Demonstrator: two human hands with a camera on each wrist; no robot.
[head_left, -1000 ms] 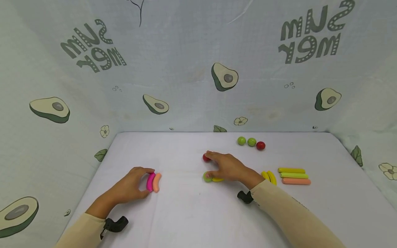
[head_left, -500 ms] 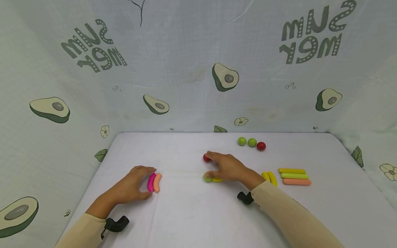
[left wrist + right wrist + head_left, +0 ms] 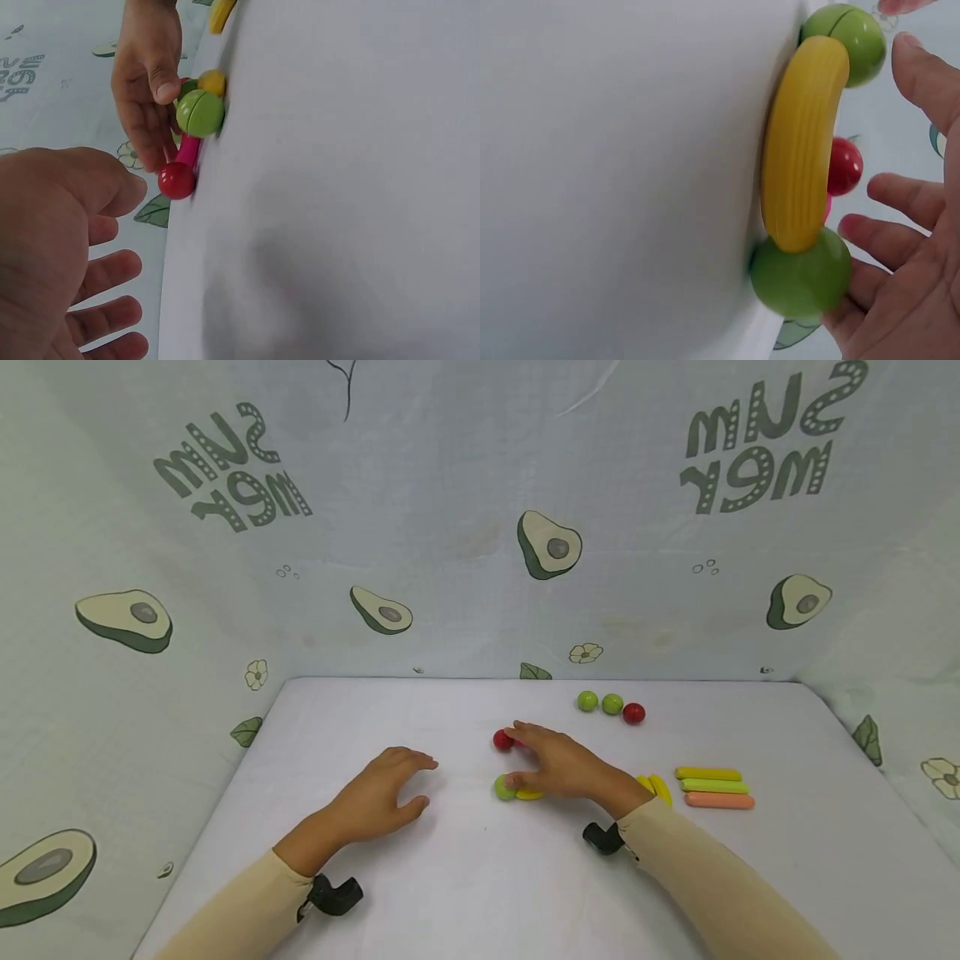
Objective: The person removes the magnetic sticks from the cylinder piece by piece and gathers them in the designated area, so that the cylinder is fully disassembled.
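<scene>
My left hand [image 3: 371, 802] hovers over the left part of the white table, palm down, fingers apart; it holds nothing in the left wrist view. My right hand [image 3: 558, 768] arches over a small cluster of toys, fingers loosely spread. In the right wrist view a ridged yellow toy banana [image 3: 804, 142] lies between a green ball [image 3: 847, 45] and another green ball [image 3: 802, 274] close against my fingers. A red ball [image 3: 502, 740] sits by the right fingertips, with a magenta piece [image 3: 187, 150] behind it. The magenta and salmon curved pieces at left are out of sight.
At the back stand two green balls [image 3: 612, 703] and a red ball [image 3: 633, 713] in a row. Two yellow bananas [image 3: 658, 788] lie by the right wrist. Right of them are yellow, green and salmon sticks [image 3: 718, 800]. A printed cloth [image 3: 450, 527] hangs behind.
My left hand has moved right from beside the magenta and salmon pieces, and these no longer show in the head view. The right hand has shifted only slightly.
</scene>
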